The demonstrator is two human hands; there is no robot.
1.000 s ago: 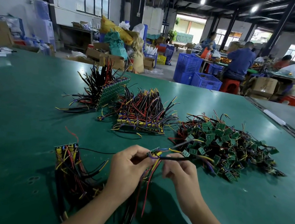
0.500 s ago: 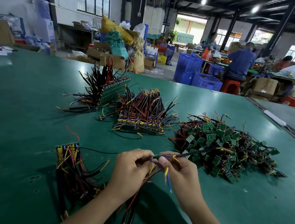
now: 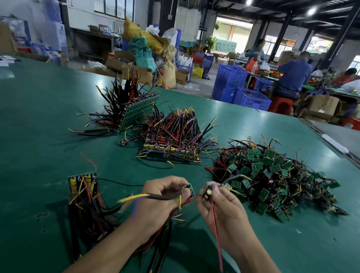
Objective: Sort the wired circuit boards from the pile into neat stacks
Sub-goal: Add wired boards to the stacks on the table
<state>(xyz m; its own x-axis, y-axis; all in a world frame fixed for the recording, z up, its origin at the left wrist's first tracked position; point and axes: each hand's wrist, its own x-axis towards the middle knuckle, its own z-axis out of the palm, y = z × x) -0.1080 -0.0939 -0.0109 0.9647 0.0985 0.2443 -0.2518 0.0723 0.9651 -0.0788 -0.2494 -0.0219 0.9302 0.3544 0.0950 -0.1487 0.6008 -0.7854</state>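
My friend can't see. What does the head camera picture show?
A left hand grips a bundle of wired circuit boards while the right hand pinches one more board, over a green table. A loose pile lies to the right.

text readable: none | cardboard box [image 3: 322,107], far right: faint print on its side, too blurred to read | middle stack [image 3: 172,153], far centre: yellow markings along the near board edges, too small to make out | loose pile [image 3: 277,176], right: green boards, any lettering too small to tell
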